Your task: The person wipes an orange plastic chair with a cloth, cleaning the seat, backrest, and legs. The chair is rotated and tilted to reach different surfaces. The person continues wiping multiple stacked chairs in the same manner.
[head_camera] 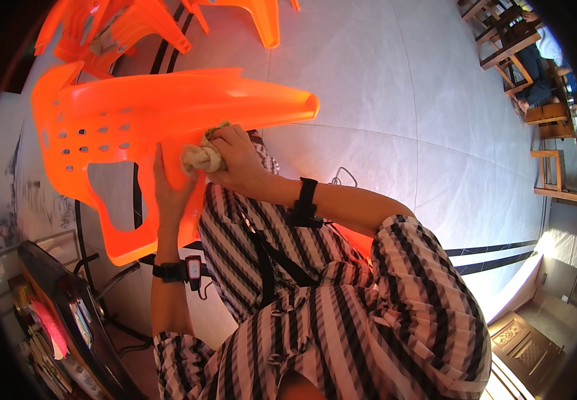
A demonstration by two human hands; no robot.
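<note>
An orange plastic chair lies tipped over my lap, with its perforated panel and large cut-out towards the left and one leg reaching right. My right hand grips a crumpled pale cloth and presses it on the chair's orange surface. Just left of the cloth, my left hand holds the chair's edge beside the cut-out, fingers spread along the plastic. Part of the cloth is hidden under my right hand. Both wrists wear black straps.
More orange plastic chairs stand at the top left. A dark table with papers and a pink item is at the lower left. Wooden stools and a seated person are at the far right, across the grey tiled floor.
</note>
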